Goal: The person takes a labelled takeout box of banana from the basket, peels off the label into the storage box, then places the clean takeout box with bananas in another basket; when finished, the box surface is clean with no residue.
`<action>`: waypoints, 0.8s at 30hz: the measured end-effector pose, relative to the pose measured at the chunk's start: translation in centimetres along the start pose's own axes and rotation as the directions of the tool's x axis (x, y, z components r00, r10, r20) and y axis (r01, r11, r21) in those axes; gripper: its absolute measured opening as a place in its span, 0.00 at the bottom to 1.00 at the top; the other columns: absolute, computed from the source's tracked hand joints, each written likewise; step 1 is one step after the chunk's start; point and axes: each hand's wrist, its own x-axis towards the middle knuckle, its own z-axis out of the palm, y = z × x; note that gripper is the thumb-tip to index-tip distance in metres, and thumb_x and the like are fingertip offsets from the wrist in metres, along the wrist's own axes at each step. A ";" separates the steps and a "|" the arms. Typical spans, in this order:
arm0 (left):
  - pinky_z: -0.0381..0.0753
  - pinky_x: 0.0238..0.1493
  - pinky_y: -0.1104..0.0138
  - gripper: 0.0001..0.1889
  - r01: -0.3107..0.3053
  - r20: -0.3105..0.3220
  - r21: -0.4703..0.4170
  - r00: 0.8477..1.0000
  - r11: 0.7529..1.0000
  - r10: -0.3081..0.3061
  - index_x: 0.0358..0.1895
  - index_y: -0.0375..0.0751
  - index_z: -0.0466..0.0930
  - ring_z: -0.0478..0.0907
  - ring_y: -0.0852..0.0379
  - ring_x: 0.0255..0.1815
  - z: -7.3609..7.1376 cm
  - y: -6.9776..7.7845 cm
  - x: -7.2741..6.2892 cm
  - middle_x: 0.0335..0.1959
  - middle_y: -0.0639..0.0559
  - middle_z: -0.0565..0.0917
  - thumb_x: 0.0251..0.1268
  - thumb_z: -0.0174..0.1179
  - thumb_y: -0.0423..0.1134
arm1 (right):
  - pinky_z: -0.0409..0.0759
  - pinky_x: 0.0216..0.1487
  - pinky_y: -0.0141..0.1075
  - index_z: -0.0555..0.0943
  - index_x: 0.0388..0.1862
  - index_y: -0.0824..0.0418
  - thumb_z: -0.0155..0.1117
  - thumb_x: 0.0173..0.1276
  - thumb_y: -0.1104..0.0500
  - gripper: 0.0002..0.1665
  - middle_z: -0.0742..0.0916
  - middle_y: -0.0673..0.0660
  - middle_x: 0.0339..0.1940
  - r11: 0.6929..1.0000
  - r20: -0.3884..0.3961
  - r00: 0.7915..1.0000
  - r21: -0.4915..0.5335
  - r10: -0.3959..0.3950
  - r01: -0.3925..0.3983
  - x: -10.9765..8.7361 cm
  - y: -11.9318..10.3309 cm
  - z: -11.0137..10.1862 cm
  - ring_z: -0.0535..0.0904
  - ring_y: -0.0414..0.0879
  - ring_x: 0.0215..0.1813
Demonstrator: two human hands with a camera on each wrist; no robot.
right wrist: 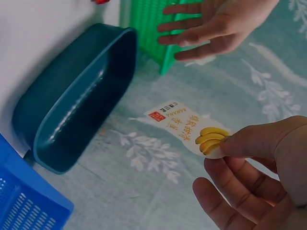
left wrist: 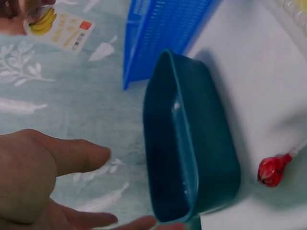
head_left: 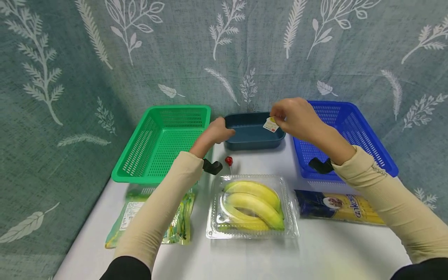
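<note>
Between thumb and forefinger my right hand (head_left: 295,116) pinches a small white banana label (right wrist: 189,128), printed with yellow bananas and a red square. The label hangs above the right part of a dark teal bin (head_left: 253,146), whose inside looks bare. My left hand (head_left: 217,131) hovers by the bin's left end with fingers extended and nothing in them, as the right wrist view shows. Just in front of the bin lies a red-wrapped lollipop (head_left: 229,160). Nearer to me, a clear plastic box (head_left: 217,229) holds several yellow-green bananas (head_left: 257,204).
A green basket (head_left: 120,177) stands at the left and a blue basket (head_left: 386,165) at the right. Under my left forearm lies a green packet (head_left: 185,221); a blue and yellow pasta pack (head_left: 336,206) sits at the right. A leaf-patterned cloth (head_left: 189,74) closes off the back.
</note>
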 end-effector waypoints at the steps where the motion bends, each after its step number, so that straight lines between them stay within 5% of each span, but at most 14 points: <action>1: 0.77 0.53 0.54 0.34 0.021 0.016 0.020 1.000 1.000 -0.021 0.76 0.31 0.52 0.75 0.44 0.52 0.1 0.2 0.4 0.65 0.37 0.69 0.77 0.52 0.45 | 0.82 0.37 0.49 0.87 0.34 0.64 0.64 0.63 0.72 0.07 0.88 0.59 0.33 1.000 0.008 1.000 0.002 0.011 -0.011 0.3 0.2 0.3 0.84 0.53 0.34; 7: 0.81 0.50 0.55 0.30 0.090 0.043 0.088 0.995 0.992 -0.094 0.76 0.32 0.55 0.75 0.45 0.56 0.5 0.6 2.3 0.70 0.39 0.66 0.78 0.50 0.43 | 0.82 0.37 0.50 0.87 0.37 0.66 0.60 0.63 0.72 0.10 0.88 0.61 0.34 0.998 0.086 0.994 0.013 0.065 -0.067 1.6 1.4 1.9 0.83 0.55 0.36; 15: 0.72 0.50 0.59 0.27 0.084 0.060 0.214 0.993 0.973 -0.099 0.74 0.30 0.58 0.69 0.46 0.62 1.2 -0.8 3.9 0.75 0.37 0.61 0.77 0.44 0.37 | 0.83 0.41 0.50 0.86 0.41 0.66 0.57 0.62 0.74 0.14 0.88 0.62 0.40 0.996 0.213 0.973 -0.009 0.083 -0.083 2.2 2.4 4.5 0.84 0.57 0.40; 19: 0.75 0.41 0.61 0.23 0.131 -0.008 0.151 0.991 0.980 -0.131 0.68 0.28 0.65 0.75 0.46 0.49 1.5 -1.4 4.2 0.68 0.36 0.69 0.75 0.45 0.35 | 0.84 0.42 0.49 0.87 0.43 0.66 0.56 0.62 0.75 0.16 0.88 0.62 0.42 0.996 0.242 0.967 -0.009 0.084 -0.084 2.5 2.9 5.6 0.85 0.57 0.41; 24: 0.80 0.41 0.58 0.33 0.125 -0.127 0.145 0.986 0.982 -0.107 0.75 0.24 0.51 0.76 0.40 0.50 2.1 -1.2 5.1 0.70 0.30 0.64 0.75 0.50 0.37 | 0.84 0.41 0.49 0.87 0.43 0.68 0.57 0.62 0.75 0.15 0.88 0.64 0.42 0.995 0.258 0.961 -0.030 0.104 -0.100 3.1 3.7 6.1 0.84 0.57 0.40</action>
